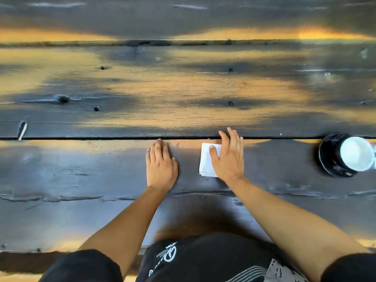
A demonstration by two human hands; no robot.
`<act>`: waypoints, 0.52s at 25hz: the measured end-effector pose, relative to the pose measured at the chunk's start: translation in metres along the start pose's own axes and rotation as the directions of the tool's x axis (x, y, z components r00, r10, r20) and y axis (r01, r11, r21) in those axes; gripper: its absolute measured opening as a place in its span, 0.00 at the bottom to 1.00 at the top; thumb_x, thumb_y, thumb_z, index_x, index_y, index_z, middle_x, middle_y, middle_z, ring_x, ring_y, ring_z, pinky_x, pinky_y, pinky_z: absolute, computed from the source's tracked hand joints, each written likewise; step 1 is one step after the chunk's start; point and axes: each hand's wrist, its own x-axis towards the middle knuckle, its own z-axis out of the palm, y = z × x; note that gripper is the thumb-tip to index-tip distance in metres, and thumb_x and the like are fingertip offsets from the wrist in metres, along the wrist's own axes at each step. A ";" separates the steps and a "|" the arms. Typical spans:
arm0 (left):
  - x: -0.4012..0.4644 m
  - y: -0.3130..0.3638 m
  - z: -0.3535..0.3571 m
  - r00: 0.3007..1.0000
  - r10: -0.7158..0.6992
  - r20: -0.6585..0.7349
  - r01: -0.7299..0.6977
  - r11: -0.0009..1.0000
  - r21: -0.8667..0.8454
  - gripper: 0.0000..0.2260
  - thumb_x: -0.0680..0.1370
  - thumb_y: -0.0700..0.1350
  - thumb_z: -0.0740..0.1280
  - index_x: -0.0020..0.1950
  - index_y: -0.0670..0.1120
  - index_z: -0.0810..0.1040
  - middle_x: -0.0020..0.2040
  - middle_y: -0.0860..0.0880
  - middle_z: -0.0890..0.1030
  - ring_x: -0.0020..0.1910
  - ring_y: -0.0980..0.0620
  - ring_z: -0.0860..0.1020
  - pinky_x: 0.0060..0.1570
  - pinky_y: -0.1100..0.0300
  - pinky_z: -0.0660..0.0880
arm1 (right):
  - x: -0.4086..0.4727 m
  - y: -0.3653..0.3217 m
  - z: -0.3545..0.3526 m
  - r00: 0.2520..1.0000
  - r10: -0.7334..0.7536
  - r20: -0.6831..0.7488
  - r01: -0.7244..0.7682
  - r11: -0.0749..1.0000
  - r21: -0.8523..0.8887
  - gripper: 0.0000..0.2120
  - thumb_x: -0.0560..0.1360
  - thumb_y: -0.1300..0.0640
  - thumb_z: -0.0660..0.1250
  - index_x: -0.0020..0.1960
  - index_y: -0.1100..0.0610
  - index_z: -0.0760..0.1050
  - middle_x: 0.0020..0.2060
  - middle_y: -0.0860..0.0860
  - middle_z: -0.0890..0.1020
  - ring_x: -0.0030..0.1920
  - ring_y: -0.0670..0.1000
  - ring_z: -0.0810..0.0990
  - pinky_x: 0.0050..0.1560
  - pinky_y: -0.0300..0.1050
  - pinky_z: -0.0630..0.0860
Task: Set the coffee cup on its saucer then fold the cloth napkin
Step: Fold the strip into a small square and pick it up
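Note:
A white cloth napkin [207, 161], folded into a small rectangle, lies on the dark wooden table. My right hand [228, 157] rests flat on its right part with fingers spread, covering about half of it. Flat on the bare wood to the napkin's left lies my left hand [160, 162], fingers together, holding nothing. At the far right a coffee cup [356, 156], white inside and dark outside, stands on a black saucer [327, 161].
The table [183, 88] is made of wide dark planks with a seam running left to right just beyond my fingertips. Its near edge is close to my body. A small white mark [22, 130] sits at the seam on the left.

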 end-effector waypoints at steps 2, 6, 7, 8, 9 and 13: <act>0.000 0.029 -0.008 0.992 -0.108 -0.072 0.088 0.967 -0.238 0.21 0.81 0.47 0.59 0.70 0.37 0.74 0.63 0.37 0.75 0.60 0.35 0.75 0.61 0.43 0.72 | -0.015 0.006 -0.010 0.967 0.238 -0.095 -0.211 0.949 0.233 0.18 0.80 0.54 0.61 0.68 0.58 0.73 0.65 0.57 0.76 0.67 0.60 0.71 0.70 0.53 0.66; 0.007 0.087 -0.022 0.883 -0.408 0.233 0.455 0.619 -0.640 0.19 0.83 0.48 0.60 0.69 0.38 0.73 0.63 0.40 0.75 0.61 0.38 0.76 0.58 0.52 0.70 | -0.031 0.010 -0.018 0.835 0.533 0.137 -0.541 0.746 0.389 0.15 0.81 0.56 0.61 0.66 0.59 0.75 0.58 0.58 0.82 0.60 0.61 0.79 0.57 0.48 0.74; 0.008 0.094 -0.022 0.849 -0.432 0.306 0.519 0.571 -0.636 0.20 0.82 0.49 0.61 0.69 0.39 0.73 0.63 0.40 0.75 0.61 0.38 0.76 0.58 0.52 0.71 | -0.033 0.009 -0.018 0.815 0.551 0.176 -0.574 0.730 0.370 0.15 0.81 0.55 0.61 0.66 0.58 0.75 0.58 0.57 0.82 0.59 0.60 0.79 0.55 0.47 0.74; 0.009 0.101 -0.022 0.833 -0.424 0.355 0.550 0.565 -0.615 0.21 0.81 0.51 0.62 0.69 0.39 0.73 0.64 0.40 0.76 0.63 0.38 0.77 0.59 0.51 0.71 | -0.033 0.008 -0.020 0.801 0.564 0.201 -0.596 0.716 0.363 0.15 0.81 0.55 0.61 0.64 0.58 0.77 0.56 0.57 0.83 0.58 0.60 0.79 0.53 0.46 0.73; 0.007 0.106 -0.022 0.825 -0.404 0.396 0.566 0.573 -0.593 0.22 0.81 0.51 0.63 0.69 0.39 0.73 0.65 0.40 0.78 0.65 0.38 0.77 0.61 0.51 0.72 | -0.033 0.007 -0.021 0.790 0.570 0.226 -0.611 0.701 0.367 0.13 0.80 0.55 0.61 0.60 0.57 0.78 0.53 0.56 0.83 0.55 0.60 0.79 0.49 0.45 0.72; -0.003 0.105 -0.023 0.776 -0.355 0.522 0.629 0.500 -0.595 0.22 0.79 0.46 0.67 0.71 0.42 0.72 0.67 0.44 0.79 0.64 0.42 0.78 0.61 0.53 0.76 | -0.035 0.007 -0.019 0.743 0.568 0.354 -0.666 0.580 0.469 0.13 0.76 0.56 0.62 0.33 0.55 0.69 0.30 0.50 0.71 0.38 0.56 0.68 0.36 0.46 0.65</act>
